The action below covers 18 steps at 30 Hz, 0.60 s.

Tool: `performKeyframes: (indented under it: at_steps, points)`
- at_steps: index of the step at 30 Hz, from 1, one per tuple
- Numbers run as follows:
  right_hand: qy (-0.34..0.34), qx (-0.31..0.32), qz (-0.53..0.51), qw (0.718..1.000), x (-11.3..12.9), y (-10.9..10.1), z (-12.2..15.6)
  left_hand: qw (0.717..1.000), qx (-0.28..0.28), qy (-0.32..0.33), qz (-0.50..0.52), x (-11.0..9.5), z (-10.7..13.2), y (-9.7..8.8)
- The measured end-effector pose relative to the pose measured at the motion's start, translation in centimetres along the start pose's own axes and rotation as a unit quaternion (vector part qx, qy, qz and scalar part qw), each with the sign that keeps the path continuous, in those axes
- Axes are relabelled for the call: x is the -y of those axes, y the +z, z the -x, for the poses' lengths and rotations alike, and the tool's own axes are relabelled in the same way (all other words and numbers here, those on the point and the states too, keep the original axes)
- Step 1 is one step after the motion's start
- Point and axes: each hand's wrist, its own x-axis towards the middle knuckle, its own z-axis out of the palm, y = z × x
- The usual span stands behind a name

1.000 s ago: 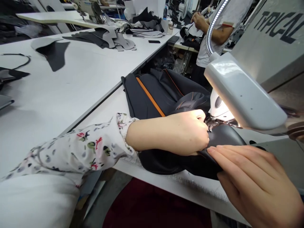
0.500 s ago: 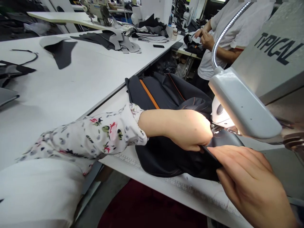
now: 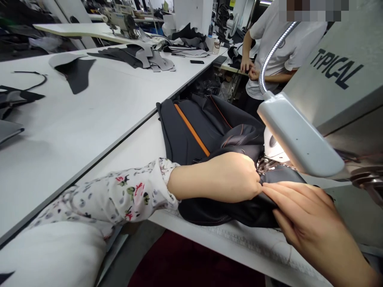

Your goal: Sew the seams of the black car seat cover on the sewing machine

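Note:
A black leather-like cover [image 3: 191, 131] with an orange stripe and orange stitching lies bunched on the sewing machine's white table. My left hand [image 3: 230, 177] is closed on the cover's edge just in front of the needle area; its fingertips are mostly hidden behind the fist. Close beside it, my right hand [image 3: 308, 211] pinches the same edge between thumb and straight fingers. The fingertips of both hands almost meet. Behind them is the metal presser foot [image 3: 265, 164] of the sewing machine [image 3: 338, 67], lit from above. Black material also lies under the foot.
A lamp [image 3: 301, 135] on a bendable metal neck hangs over the needle area. Left stands a long white table [image 3: 98, 115] with dark and grey cut pieces [image 3: 143, 56] and a phone [image 3: 197, 61]. Another person [image 3: 278, 52] stands behind the machine. A ruler strip runs along the front edge.
The view has shifted slightly. My left hand has come lower, nearer my body, uncovering more of the presser foot and the orange stripe. The other person's hands have lowered.

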Motion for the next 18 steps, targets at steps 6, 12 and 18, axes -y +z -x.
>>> performKeyframes:
  at_steps: [6, 12, 18]
  points:
    - [0.002, -0.013, 0.01, 1.0, -1.1, 0.9, 0.2, 0.995, -0.075, -0.06, -0.03, -2.0, 0.0, 0.4]
    - [0.03, -0.06, 0.042, 0.997, -0.3, 0.5, 1.8, 0.988, -0.067, -0.139, -0.005, -2.7, -1.2, 0.3]
    - [-0.099, -0.081, -0.078, 0.989, 7.9, 5.5, 0.9, 0.989, 0.008, -0.146, -0.015, -2.2, -2.8, -0.9]
